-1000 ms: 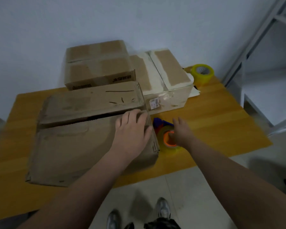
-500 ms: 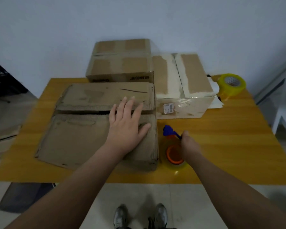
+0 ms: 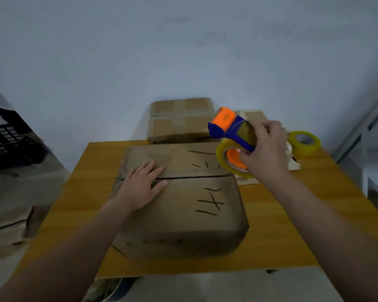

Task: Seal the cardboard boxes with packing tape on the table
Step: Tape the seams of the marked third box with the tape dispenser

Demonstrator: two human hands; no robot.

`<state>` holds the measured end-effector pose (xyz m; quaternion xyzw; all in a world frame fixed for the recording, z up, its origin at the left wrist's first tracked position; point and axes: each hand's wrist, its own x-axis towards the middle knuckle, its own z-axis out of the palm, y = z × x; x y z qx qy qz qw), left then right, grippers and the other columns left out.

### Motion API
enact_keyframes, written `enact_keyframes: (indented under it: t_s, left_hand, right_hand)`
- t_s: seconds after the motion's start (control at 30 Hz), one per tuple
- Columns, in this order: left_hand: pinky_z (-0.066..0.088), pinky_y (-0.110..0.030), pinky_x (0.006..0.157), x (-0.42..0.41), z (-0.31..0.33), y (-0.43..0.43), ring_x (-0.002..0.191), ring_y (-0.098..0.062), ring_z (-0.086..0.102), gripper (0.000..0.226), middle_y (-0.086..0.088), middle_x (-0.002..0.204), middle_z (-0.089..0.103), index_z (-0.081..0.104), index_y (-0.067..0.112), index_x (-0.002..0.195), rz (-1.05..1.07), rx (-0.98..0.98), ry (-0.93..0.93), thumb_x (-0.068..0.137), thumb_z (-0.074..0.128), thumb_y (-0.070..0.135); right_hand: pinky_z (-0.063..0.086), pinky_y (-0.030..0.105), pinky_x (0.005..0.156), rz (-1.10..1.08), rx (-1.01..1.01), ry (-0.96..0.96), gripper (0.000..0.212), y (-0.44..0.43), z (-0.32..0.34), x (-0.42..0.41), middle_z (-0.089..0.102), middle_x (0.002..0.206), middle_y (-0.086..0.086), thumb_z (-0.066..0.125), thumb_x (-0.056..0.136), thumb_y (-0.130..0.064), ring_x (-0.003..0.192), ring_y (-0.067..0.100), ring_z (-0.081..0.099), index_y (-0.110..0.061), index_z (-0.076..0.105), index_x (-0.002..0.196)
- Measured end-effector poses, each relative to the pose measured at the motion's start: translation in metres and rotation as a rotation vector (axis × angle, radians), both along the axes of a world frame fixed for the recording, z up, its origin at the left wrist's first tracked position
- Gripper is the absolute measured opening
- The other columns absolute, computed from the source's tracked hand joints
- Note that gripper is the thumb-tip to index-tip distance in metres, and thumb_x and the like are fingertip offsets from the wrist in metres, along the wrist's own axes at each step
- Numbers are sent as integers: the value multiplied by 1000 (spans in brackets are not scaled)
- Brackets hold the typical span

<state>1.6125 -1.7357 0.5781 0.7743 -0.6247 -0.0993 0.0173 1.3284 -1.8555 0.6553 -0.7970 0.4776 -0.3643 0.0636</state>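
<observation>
My left hand (image 3: pixel 140 188) lies flat, fingers (image 3: pixel 150 168) straight, pressing both flaps of the big box (image 3: pixel 183 210) at frame centre on the desk (image 3: pixel 282 236). My right hand (image 3: pixel 264 153) has its fingers curled round the tape dispenser (image 3: pixel 231 131), which is in the air above the box's right end. I'd anchor the tape over that right edge, then draw it left along the seam (image 3: pixel 194 177) with the flaps pressed level.

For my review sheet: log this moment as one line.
left hand flat on front box flaps | right hand holds tape dispenser above box's right end | seam untaped | spare tape roll on table
</observation>
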Motion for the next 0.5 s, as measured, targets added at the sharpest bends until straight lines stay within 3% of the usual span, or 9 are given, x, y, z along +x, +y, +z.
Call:
enact_keyframes:
  t_s: [0.1,0.17,0.23,0.33,0.5]
  left_hand:
    - [-9,-51,112,36,-3,15,144,-27,-11,79,-1,159,-3,9,51,144,86,72,-25,71,6,82]
    - [-10,-54,110,57,-7,21,142,-30,-18,82,3,157,-13,7,59,140,110,101,14,64,12,89]
    - [1,-52,114,69,-11,23,144,-27,-11,86,14,153,-18,13,58,140,82,86,189,61,26,91]
    - [21,-42,113,69,-13,23,144,-19,7,90,20,154,-10,27,52,140,84,9,422,59,43,88]
    - [27,-39,110,60,-9,32,142,-17,17,99,15,156,5,32,45,142,88,-64,341,55,35,91]
  right_hand:
    - [40,16,80,216,177,-121,68,15,5,34,32,115,-3,76,70,-14,105,14,43,-27,42,128]
    - [38,8,73,330,328,-192,67,22,5,54,41,113,-12,77,72,-16,96,2,49,-37,39,122]
    - [42,12,68,393,467,-255,67,27,4,70,52,108,-17,79,71,-20,90,-2,56,-40,38,119]
    - [46,18,70,404,483,-245,67,29,0,85,56,106,-15,80,70,-17,90,1,59,-37,40,120]
    - [47,17,74,431,462,-198,66,39,-2,88,51,107,-18,77,67,-12,95,3,57,-33,40,117]
